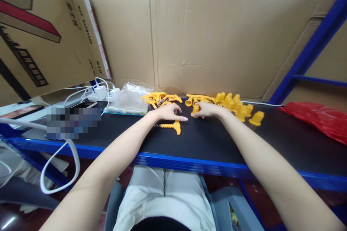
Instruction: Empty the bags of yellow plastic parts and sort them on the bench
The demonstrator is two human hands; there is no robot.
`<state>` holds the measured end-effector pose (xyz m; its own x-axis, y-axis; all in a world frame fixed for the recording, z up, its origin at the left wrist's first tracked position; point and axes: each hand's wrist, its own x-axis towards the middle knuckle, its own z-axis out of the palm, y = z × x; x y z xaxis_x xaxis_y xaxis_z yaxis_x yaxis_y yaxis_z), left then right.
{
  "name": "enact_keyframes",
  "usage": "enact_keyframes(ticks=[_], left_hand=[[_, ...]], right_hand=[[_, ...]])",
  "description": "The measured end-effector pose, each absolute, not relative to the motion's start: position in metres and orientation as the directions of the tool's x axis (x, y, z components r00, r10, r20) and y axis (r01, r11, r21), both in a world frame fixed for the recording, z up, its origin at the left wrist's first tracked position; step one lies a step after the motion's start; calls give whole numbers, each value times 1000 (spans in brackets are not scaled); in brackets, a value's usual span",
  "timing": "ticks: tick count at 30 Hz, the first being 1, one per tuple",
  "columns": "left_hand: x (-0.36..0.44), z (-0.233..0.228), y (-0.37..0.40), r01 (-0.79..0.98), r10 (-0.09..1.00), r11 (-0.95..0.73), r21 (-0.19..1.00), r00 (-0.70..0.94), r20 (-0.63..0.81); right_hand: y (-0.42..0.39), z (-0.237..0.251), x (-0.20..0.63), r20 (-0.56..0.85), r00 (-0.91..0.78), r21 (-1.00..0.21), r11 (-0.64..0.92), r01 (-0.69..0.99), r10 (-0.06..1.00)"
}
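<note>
two hands on black shelf (206, 140), left hand (168, 112) over yellow handle (171, 126), right hand (207, 109) touching yellow cap (195, 110)

Black shelf (206, 144) with yellow plastic parts (235, 106), clear bag (128, 99), red bag (320, 117)

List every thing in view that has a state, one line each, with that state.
Left hand: flat, palm down, over a yellow T-shaped piece on the black bench.
Right hand: fingertips on a yellow cap.
Yellow caps pile: loose, mostly upright.
Clear plastic bag: crumpled, lying flat.
White charger: plugged in, cable attached.
Red bag: slumped on the bench.
</note>
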<state>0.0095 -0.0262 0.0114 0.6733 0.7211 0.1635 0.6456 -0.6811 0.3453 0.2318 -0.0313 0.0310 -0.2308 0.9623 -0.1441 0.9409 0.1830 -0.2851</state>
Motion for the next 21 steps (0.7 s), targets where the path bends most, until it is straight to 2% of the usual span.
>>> enact_keyframes(ticks=[5, 8, 11, 16, 21], left_hand=[[6, 25, -35, 663, 691, -669, 336, 721, -47], [0, 29, -37, 711, 724, -637, 297, 684, -84], [-1, 25, -34, 743, 767, -623, 244, 641, 7], [8, 8, -22, 743, 750, -658, 127, 629, 208], [18, -2, -22, 890, 855, -455, 43, 423, 299]], right_hand=[[-29, 29, 233, -151, -247, -305, 193, 933, 957], [-31, 31, 232, -157, -252, -305, 196, 932, 955], [-35, 34, 230, -159, -248, -301, 193, 934, 956], [-34, 33, 230, -144, -256, -297, 204, 933, 956], [-29, 27, 230, -119, -258, -312, 211, 926, 959]])
